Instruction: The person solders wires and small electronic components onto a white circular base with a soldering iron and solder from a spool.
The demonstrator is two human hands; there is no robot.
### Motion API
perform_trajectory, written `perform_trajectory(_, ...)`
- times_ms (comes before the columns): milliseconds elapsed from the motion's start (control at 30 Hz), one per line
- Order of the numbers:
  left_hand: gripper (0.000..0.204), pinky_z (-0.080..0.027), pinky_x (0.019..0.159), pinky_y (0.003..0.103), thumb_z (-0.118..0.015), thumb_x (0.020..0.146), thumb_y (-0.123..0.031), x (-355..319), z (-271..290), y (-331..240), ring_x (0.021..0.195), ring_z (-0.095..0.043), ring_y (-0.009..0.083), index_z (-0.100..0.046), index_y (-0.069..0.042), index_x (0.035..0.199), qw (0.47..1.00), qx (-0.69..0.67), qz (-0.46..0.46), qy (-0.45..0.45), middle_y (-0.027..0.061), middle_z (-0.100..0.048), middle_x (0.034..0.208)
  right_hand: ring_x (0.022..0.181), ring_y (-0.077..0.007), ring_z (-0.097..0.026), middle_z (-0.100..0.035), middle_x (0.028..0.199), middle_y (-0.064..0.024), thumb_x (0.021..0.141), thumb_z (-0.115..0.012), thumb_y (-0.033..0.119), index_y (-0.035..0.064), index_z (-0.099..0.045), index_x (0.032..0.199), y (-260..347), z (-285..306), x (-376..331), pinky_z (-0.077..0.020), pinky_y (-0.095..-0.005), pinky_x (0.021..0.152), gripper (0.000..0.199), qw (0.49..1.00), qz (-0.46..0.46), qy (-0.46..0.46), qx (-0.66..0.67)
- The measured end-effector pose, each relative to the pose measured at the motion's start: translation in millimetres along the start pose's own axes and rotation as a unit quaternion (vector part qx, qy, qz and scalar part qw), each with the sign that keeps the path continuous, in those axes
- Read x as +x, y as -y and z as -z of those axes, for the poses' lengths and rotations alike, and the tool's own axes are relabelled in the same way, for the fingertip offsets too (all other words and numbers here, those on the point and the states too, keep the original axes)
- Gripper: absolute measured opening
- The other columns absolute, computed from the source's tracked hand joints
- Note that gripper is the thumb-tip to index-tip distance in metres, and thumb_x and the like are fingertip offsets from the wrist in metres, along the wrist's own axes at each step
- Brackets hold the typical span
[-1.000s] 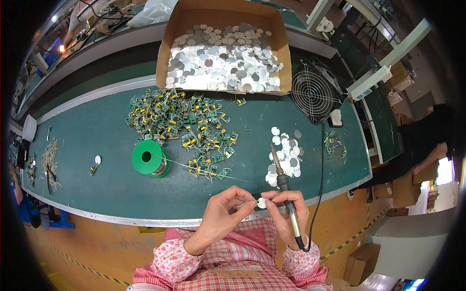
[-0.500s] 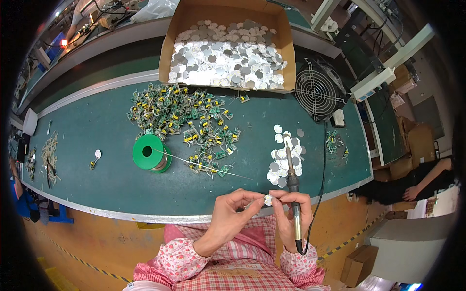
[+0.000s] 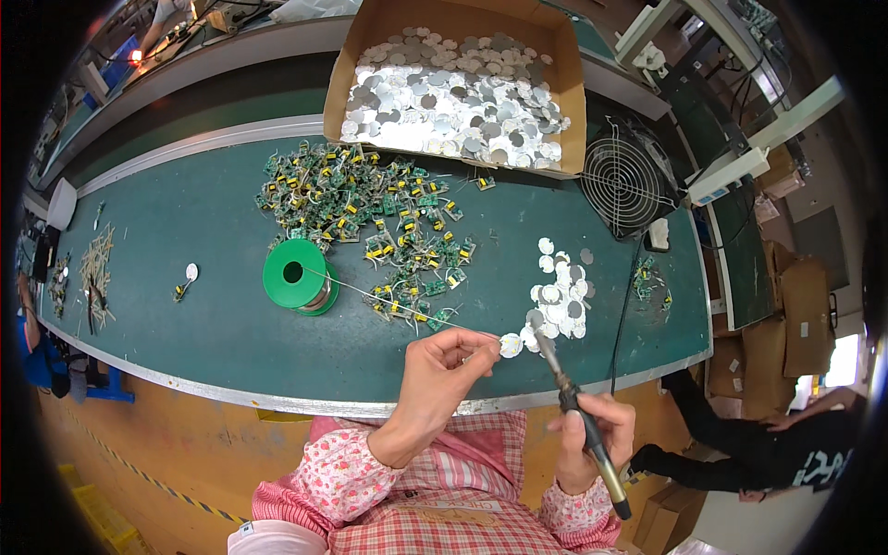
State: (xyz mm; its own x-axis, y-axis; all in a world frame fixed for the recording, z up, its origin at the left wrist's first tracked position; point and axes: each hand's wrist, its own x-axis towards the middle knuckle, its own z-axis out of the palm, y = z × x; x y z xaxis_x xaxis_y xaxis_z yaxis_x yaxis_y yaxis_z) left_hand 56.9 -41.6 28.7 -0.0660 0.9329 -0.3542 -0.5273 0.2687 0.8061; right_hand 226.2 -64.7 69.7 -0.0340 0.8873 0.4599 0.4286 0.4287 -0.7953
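My left hand (image 3: 444, 375) is closed in a pinch near the front edge of the bench. The free end of the solder wire (image 3: 388, 302) runs from the green spool (image 3: 294, 275) into its fingertips. Touching or just beyond them is a round white disc (image 3: 510, 346) with small yellowish spots; whether the fingers also grip it I cannot tell. My right hand (image 3: 592, 439) is wrapped round a soldering iron (image 3: 570, 398). Its tip points up and left, over the near end of a small pile of white and grey discs (image 3: 561, 296).
A cardboard box (image 3: 338, 92) full of discs stands at the back. Small green circuit boards (image 3: 319, 194) with yellow parts are heaped in front of it. At the back right is a fan (image 3: 624, 180) with a wire guard. Another person (image 3: 786, 444) is at the far right.
My hands have parted from the disc they held together. The right hand has moved right and turned the iron into its grip. The left fingertips have come to the wire's end.
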Motion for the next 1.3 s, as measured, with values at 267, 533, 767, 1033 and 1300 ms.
perform_trajectory(267, 0.012, -0.044, 0.062, 0.019, -0.065, 0.086, -0.010, -3.4, 0.1, -6.6, 0.069, -0.055, 0.0041, -0.066, 0.001, 0.092, 1.000, -0.002, -0.008, -0.004, 0.0011, -0.065, 0.078, 0.047, -0.0147, -0.055, -0.053, 0.066, -0.0113, 0.086, -0.055, 0.017, -0.0004, -0.046, 0.096, -3.8, 3.5, -7.8, -0.0481, -0.0229, 0.041, 0.021, 0.997, 0.031, 0.064, 0.015)
perform_trajectory(533, 0.012, -0.043, 0.061, 0.018, -0.065, 0.086, -0.009, -3.3, 0.5, -8.4, 0.068, -0.054, 0.0036, -0.066, 0.001, 0.092, 1.000, -0.013, -0.023, -0.003, 0.0011, -0.064, 0.077, 0.050, -0.0154, -0.057, -0.055, 0.067, -0.0142, 0.087, -0.056, 0.018, -0.0022, -0.046, 0.094, -3.6, -4.5, -4.6, -0.0493, -0.0245, 0.040, 0.024, 0.997, 0.019, 0.067, 0.021)
perform_trajectory(767, 0.012, -0.043, 0.061, 0.018, -0.066, 0.086, -0.010, -4.9, 2.1, -9.9, 0.067, -0.054, 0.0033, -0.067, 0.001, 0.092, 1.000, -0.009, -0.025, 0.002, 0.0011, -0.065, 0.077, 0.045, -0.0146, -0.061, -0.062, 0.058, -0.0070, 0.078, -0.063, 0.005, -0.0028, -0.056, 0.089, -4.2, -9.4, -1.5, -0.0478, -0.0238, 0.042, 0.015, 0.996, 0.072, 0.037, 0.024)
perform_trajectory(1033, 0.010, -0.047, 0.067, 0.023, -0.065, 0.085, -0.004, -6.5, 7.6, -10.5, 0.073, -0.058, 0.0091, -0.066, 0.002, 0.092, 1.000, -0.013, 0.012, 0.010, 0.0070, -0.066, 0.084, 0.041, -0.0149, -0.053, -0.062, 0.057, -0.0059, 0.077, -0.063, 0.004, 0.0008, -0.057, 0.091, -4.9, -5.7, 5.6, -0.0418, -0.0265, 0.040, 0.016, 0.974, 0.183, 0.117, -0.065)
perform_trajectory(1300, 0.011, -0.047, 0.068, 0.023, -0.065, 0.084, -0.006, -7.4, 8.7, -14.5, 0.071, -0.057, 0.0092, -0.066, 0.001, 0.092, 0.999, -0.025, 0.032, 0.011, 0.0067, -0.066, 0.081, 0.042, -0.0149, -0.050, -0.050, 0.062, -0.0091, 0.087, -0.051, 0.018, 0.0007, -0.047, 0.097, -7.8, -15.6, -11.0, -0.0420, -0.0245, 0.044, 0.021, 0.997, 0.022, -0.033, 0.069)
